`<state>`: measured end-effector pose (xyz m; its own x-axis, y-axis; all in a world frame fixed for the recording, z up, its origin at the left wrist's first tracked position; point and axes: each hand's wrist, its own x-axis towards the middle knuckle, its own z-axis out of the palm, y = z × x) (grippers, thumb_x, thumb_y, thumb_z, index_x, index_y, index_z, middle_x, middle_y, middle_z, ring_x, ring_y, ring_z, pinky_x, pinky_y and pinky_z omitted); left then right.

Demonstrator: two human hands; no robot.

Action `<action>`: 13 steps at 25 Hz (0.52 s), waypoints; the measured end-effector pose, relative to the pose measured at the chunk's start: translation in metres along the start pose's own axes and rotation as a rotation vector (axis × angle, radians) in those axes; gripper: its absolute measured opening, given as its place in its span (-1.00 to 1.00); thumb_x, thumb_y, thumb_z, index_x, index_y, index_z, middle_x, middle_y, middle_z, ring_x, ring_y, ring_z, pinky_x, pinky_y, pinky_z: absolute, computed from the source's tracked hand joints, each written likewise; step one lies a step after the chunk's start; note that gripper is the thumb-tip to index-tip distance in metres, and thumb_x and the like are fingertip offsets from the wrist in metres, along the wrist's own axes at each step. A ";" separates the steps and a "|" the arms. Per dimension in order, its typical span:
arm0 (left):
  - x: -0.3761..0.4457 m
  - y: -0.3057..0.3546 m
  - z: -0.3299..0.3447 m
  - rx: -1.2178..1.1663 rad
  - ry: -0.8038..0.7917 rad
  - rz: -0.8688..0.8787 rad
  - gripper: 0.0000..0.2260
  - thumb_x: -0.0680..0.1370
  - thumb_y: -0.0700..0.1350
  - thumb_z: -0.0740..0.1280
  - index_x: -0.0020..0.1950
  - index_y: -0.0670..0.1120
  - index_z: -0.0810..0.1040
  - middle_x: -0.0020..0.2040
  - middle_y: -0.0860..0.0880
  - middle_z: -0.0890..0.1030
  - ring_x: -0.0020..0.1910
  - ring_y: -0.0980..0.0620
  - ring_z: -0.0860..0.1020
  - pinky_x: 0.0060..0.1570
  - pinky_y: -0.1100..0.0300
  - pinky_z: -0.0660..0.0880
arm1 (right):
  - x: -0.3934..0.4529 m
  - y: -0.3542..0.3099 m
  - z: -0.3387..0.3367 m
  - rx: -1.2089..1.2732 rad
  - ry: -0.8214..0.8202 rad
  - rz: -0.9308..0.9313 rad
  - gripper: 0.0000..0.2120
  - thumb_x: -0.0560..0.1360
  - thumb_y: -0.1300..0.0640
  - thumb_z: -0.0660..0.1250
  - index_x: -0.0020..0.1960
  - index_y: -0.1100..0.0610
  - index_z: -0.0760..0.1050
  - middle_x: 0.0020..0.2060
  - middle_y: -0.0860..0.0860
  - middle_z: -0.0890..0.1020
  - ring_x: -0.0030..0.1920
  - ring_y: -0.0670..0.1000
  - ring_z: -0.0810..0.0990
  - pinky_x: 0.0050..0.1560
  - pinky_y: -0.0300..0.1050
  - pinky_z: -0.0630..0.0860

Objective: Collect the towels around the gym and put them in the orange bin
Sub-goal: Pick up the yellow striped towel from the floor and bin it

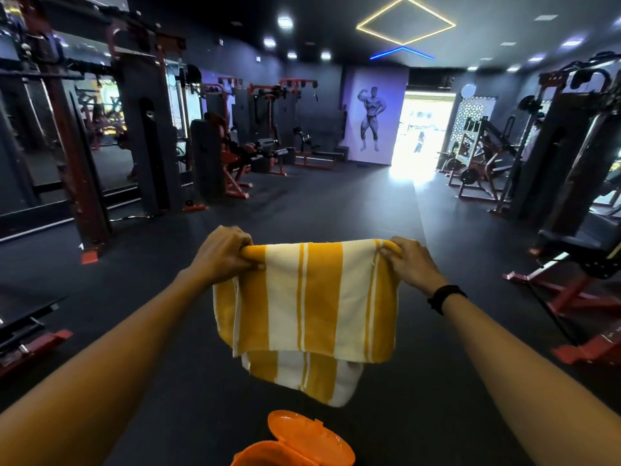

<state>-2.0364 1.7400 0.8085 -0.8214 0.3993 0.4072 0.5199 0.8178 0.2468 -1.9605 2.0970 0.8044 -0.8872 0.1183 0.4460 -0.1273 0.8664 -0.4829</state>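
Now: your left hand (225, 253) and right hand (410, 262) each hold top corner of yellow-and-white striped towel (312, 307), fingers (386, 252) clenched on cloth. Towel hangs doubled, just above and beyond orange bin (268, 454), lid (307, 433) open. Drop not yet done. Bin contents hidden; no other towels visible beyond bin.
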 end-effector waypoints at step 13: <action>-0.008 0.014 -0.020 -0.863 0.029 -0.375 -0.72 0.44 0.01 0.45 -0.01 -0.17 0.57 -0.11 -0.12 0.62 -0.09 -0.09 0.62 -0.24 0.18 0.54 | -0.037 0.009 0.028 0.773 -0.462 0.217 -0.15 0.05 -0.15 0.65 0.29 -0.06 0.44 0.14 -0.03 0.64 0.16 0.06 0.60 0.20 0.25 0.49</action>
<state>-2.0175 1.7400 0.8266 -0.9703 0.1518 0.1882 0.2264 0.2968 0.9277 -1.9413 2.0873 0.7624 -0.9938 -0.1091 0.0228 -0.0511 0.2638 -0.9632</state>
